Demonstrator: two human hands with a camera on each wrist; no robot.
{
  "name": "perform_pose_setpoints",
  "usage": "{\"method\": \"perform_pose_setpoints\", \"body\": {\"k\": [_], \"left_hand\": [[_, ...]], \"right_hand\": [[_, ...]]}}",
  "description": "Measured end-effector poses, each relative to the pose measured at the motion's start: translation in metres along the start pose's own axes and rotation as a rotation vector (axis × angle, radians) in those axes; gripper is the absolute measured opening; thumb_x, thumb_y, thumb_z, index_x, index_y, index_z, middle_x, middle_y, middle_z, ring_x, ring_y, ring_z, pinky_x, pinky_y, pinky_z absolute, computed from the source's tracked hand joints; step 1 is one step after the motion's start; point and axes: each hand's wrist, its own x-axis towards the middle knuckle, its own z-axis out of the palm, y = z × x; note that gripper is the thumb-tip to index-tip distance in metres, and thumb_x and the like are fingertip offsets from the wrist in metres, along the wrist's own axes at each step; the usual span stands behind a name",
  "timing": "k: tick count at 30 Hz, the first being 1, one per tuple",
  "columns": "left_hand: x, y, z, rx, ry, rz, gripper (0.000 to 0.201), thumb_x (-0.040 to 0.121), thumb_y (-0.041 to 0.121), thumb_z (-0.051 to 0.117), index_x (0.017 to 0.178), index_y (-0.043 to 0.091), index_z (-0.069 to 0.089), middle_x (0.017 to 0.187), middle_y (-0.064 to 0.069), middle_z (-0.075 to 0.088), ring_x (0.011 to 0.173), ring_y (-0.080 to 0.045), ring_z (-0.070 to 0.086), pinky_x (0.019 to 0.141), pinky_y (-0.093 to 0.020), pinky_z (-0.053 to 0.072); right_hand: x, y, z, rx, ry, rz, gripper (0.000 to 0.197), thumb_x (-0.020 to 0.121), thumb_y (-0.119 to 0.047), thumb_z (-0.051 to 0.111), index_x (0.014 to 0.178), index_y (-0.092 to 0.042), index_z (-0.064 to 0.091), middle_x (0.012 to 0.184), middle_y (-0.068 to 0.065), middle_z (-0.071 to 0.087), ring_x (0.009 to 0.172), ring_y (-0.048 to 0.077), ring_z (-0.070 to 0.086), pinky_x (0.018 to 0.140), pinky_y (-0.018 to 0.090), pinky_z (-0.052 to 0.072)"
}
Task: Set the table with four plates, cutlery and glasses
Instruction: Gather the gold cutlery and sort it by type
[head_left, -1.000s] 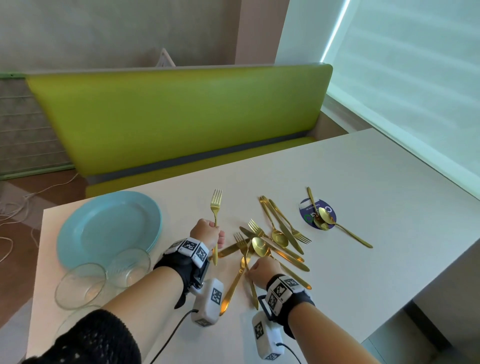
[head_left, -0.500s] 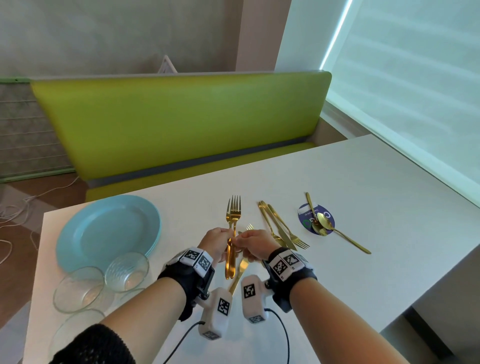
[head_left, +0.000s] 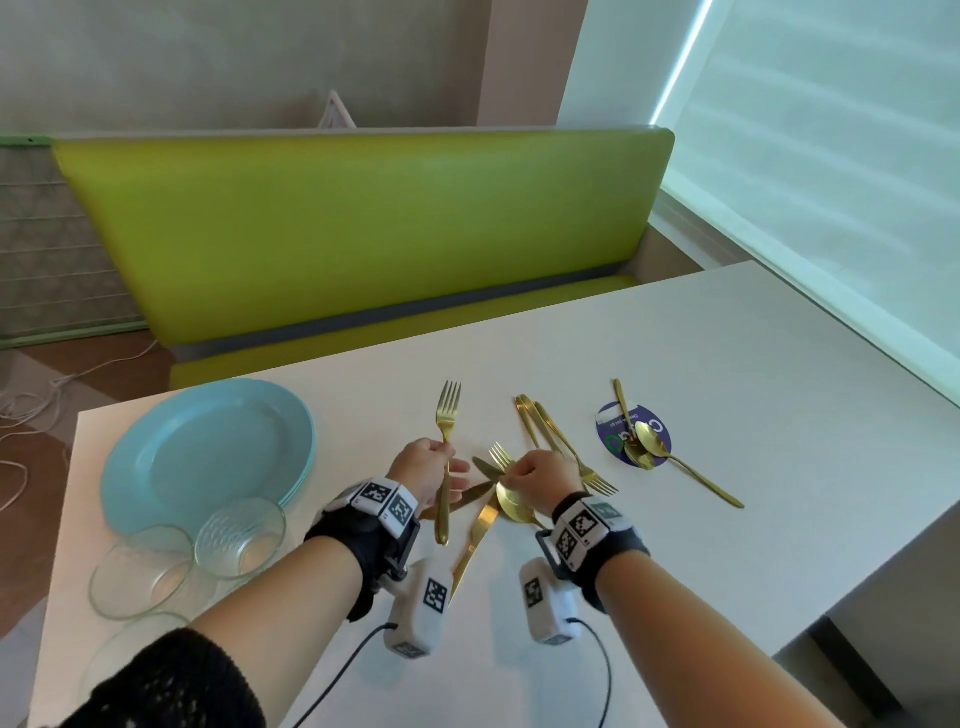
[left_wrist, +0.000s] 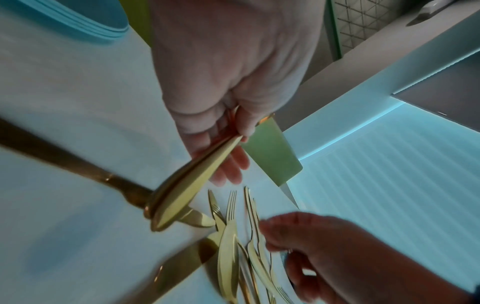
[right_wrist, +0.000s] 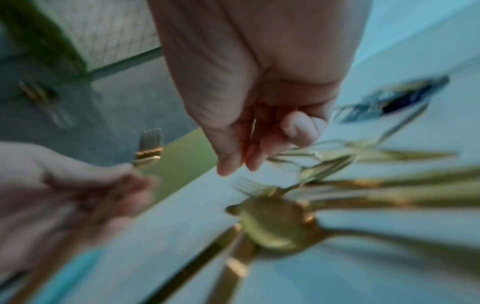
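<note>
My left hand (head_left: 439, 467) grips two gold forks (head_left: 448, 415) by the handles, tines pointing up and away; the left wrist view shows the two stacked handles (left_wrist: 187, 185) in that hand (left_wrist: 228, 127). My right hand (head_left: 537, 470) hovers just right of it over a loose pile of gold cutlery, fingers pointing down at a fork (head_left: 501, 457). In the blurred right wrist view the hand (right_wrist: 246, 148) holds nothing that I can see. A spoon (head_left: 511, 501) and a knife (head_left: 475, 540) lie under the hands.
A stack of light blue plates (head_left: 208, 452) sits at the left of the white table (head_left: 727, 364), with three glass bowls (head_left: 240, 538) in front of it. More forks and knives (head_left: 550, 441) and two spoons (head_left: 649, 447) on a purple sticker (head_left: 610, 426) lie to the right. A green bench (head_left: 363, 234) runs behind.
My right hand lifted a fork from the pile and passed it to my left hand, which now holds two. The right hand has gone back down to the pile.
</note>
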Motion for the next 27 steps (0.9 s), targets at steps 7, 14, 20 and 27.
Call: {"method": "perform_pose_setpoints", "body": {"k": [7,14,20,27], "left_hand": [[0.013,0.007,-0.001,-0.007,0.118,0.016,0.014,0.100,0.015,0.038,0.102,0.005,0.048,0.075,-0.007,0.058,0.058,-0.019,0.054,0.056,-0.030,0.050],[0.023,0.005,-0.001,0.003,0.152,0.024,0.013,0.099,0.015,0.040,0.102,0.007,0.049,0.075,-0.007,0.058,0.056,-0.017,0.053,0.053,-0.027,0.049],[0.027,0.007,-0.004,0.029,0.179,0.035,0.013,0.099,0.016,0.040,0.102,0.007,0.049,0.073,-0.005,0.055,0.055,-0.016,0.051,0.054,-0.026,0.048],[0.026,0.013,-0.002,0.000,0.115,0.041,0.014,0.099,0.015,0.039,0.105,0.005,0.048,0.079,-0.007,0.060,0.063,-0.019,0.057,0.060,-0.029,0.050]], "right_hand": [[0.032,0.022,-0.009,-0.361,0.031,0.025,0.021,0.088,-0.015,0.059,0.106,-0.022,0.068,0.116,0.000,0.064,0.104,0.020,0.063,0.088,0.028,0.053],[0.043,0.019,0.008,-0.577,0.017,0.035,0.025,0.091,-0.014,0.053,0.113,-0.015,0.065,0.113,0.005,0.065,0.103,0.021,0.064,0.081,0.028,0.053],[0.049,0.014,0.006,-0.510,-0.034,0.095,0.026,0.092,-0.024,0.057,0.111,-0.008,0.061,0.112,0.008,0.065,0.102,0.021,0.063,0.074,0.025,0.050],[0.049,-0.020,-0.022,-0.152,-0.074,-0.016,0.025,0.092,-0.030,0.054,0.092,-0.009,0.067,0.088,0.006,0.063,0.086,0.020,0.056,0.084,0.031,0.049]]}}
